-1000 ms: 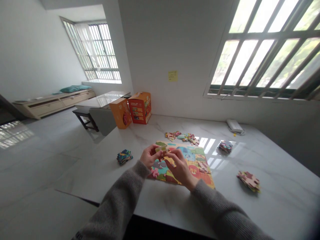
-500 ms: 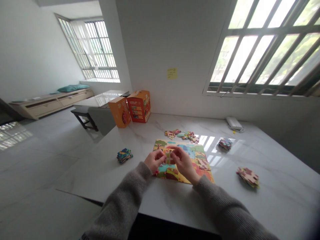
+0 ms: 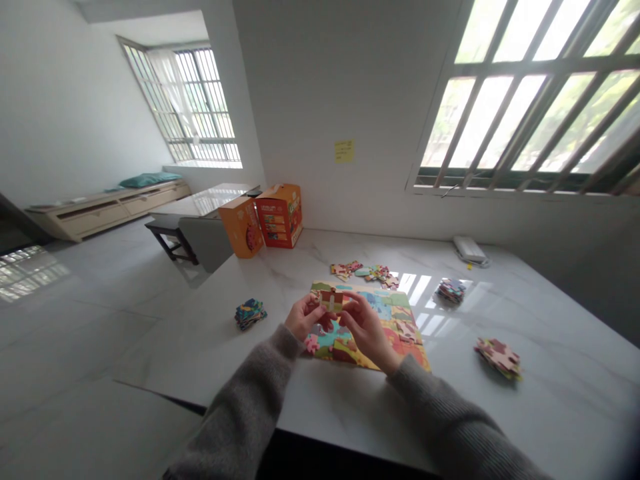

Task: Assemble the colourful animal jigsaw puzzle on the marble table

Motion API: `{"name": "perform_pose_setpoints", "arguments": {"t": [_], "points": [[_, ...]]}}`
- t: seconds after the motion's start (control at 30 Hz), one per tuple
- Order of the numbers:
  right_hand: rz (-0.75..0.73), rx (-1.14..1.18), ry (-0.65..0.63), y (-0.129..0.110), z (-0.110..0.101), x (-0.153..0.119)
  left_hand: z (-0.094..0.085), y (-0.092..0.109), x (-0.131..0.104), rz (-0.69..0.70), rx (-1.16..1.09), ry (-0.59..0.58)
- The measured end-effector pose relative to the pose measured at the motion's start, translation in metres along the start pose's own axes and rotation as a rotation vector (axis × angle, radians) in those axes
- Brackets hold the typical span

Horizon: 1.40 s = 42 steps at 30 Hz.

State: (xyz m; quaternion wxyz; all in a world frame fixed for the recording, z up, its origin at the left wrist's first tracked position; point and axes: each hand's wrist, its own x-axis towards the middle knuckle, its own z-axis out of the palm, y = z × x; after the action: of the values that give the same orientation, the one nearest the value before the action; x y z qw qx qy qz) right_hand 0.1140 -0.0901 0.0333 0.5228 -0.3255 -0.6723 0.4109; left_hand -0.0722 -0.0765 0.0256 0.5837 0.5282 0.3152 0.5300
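Note:
Between my two hands a brown and cream jigsaw puzzle piece point(image 3: 331, 301) is held up over the puzzle board point(image 3: 373, 361). My left hand point(image 3: 306, 316) pinches its left side, the fingers closed. My right hand point(image 3: 366, 325) has its thumb and forefinger at the piece's right edge. Underneath lies the colourful board, partly filled with pieces showing green, blue and orange scenery; my hands hide its middle. A pink piece point(image 3: 312, 343) lies at the board's lower left corner.
Loose puzzle pieces point(image 3: 345, 269) lie behind the board. Piles stand to the left point(image 3: 250, 313), at the right point(image 3: 451, 291) and nearer right point(image 3: 499, 357). Orange boxes point(image 3: 280, 217) stand at the back left. A white power strip point(image 3: 470, 250) lies by the wall.
The puzzle piece has risen a little and turned so that its brown and cream face shows. Both hands stay over the board, with fingers shifted on the piece.

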Motion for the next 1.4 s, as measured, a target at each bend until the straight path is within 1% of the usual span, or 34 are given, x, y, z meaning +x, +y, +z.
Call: {"name": "perform_pose_setpoints", "arguments": {"t": [0.13,0.2,0.27,0.4,0.47,0.53,0.63,0.7,0.77,0.8,0.9,1.0,1.07,1.1,1.17,1.27,1.33,1.4], "points": [[-0.061,-0.055,0.046,-0.003,0.004,-0.004,-0.004,-0.003,0.003,0.045,-0.053,0.145],[-0.076,-0.091,0.051,-0.004,0.005,-0.005,-0.003,0.000,0.003,0.062,-0.059,0.186],[-0.085,-0.111,0.052,-0.004,0.004,-0.005,-0.001,0.004,0.001,0.064,-0.044,0.169],[-0.078,-0.119,0.070,-0.001,-0.001,-0.002,0.004,0.009,-0.003,0.057,0.022,0.100],[-0.043,-0.095,0.079,0.001,-0.003,0.000,0.005,0.008,-0.005,0.071,0.054,0.061],[0.004,-0.034,0.061,0.001,-0.003,0.001,0.007,0.005,-0.007,0.086,0.089,0.010],[0.049,0.054,0.011,0.000,-0.001,0.004,0.009,0.003,-0.009,0.049,0.156,-0.058],[0.059,0.061,0.020,-0.002,-0.005,0.007,0.008,0.003,-0.009,0.031,0.187,-0.072],[0.067,0.028,0.070,-0.005,-0.017,0.012,0.007,0.002,-0.008,0.063,0.198,-0.044],[0.071,0.002,0.107,-0.007,-0.027,0.014,0.006,0.002,-0.007,0.088,0.202,-0.018],[0.091,-0.064,0.205,-0.007,-0.068,0.011,0.003,0.001,-0.004,0.140,0.233,0.057],[0.188,-0.145,0.198,-0.003,-0.111,-0.013,0.003,0.000,-0.003,0.128,0.284,0.058],[0.239,-0.265,0.220,0.001,-0.132,-0.038,0.005,0.000,-0.004,0.106,0.308,0.049],[0.262,-0.334,0.220,0.002,-0.139,-0.051,0.006,0.000,-0.004,0.098,0.315,0.046],[0.297,-0.440,0.204,0.002,-0.148,-0.077,0.007,0.000,-0.005,0.091,0.321,0.049],[0.314,-0.543,0.204,0.000,-0.151,-0.107,0.008,0.000,-0.005,0.094,0.331,0.056],[0.312,-0.577,0.197,-0.001,-0.151,-0.118,0.007,-0.001,-0.005,0.094,0.334,0.063],[0.305,-0.595,0.178,0.000,-0.150,-0.123,0.005,-0.001,-0.004,0.092,0.335,0.066]]}}
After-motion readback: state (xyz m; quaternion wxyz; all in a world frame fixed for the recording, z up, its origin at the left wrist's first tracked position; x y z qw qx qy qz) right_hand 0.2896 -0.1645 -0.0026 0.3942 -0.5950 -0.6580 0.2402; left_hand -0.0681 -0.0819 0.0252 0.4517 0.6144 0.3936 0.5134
